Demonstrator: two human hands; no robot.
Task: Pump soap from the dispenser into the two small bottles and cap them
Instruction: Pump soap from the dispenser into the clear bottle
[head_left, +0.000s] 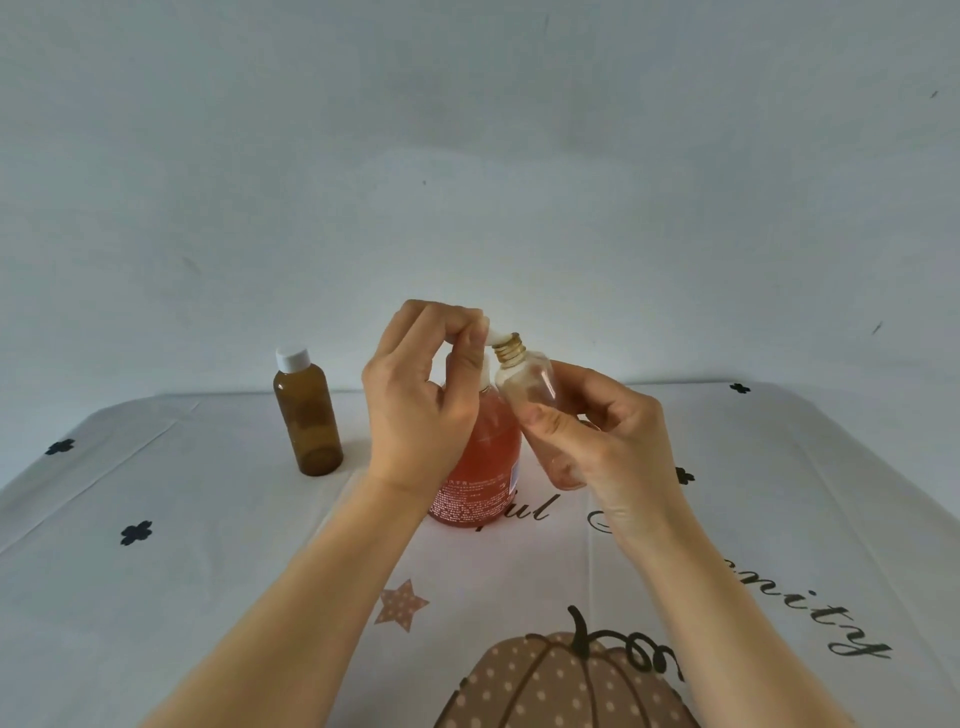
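Your left hand (415, 400) curls over the white pump head (494, 336) of the pink soap dispenser (480, 467), fingers closed on it, wrist raised. Your right hand (597, 441) clamps the clear small bottle (524, 389) (gold threaded neck, uncapped), tilted so its mouth meets the nozzle. The amber bottle (307, 415), white-capped, stands near the tablecloth's (208, 571) far-left edge.

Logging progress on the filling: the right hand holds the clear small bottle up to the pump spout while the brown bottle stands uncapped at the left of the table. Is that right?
Not quite. In the head view the brown bottle wears a white cap; it is capped. The rest holds: the right hand holds the clear small bottle at the pump spout, and the brown one stands at the left.
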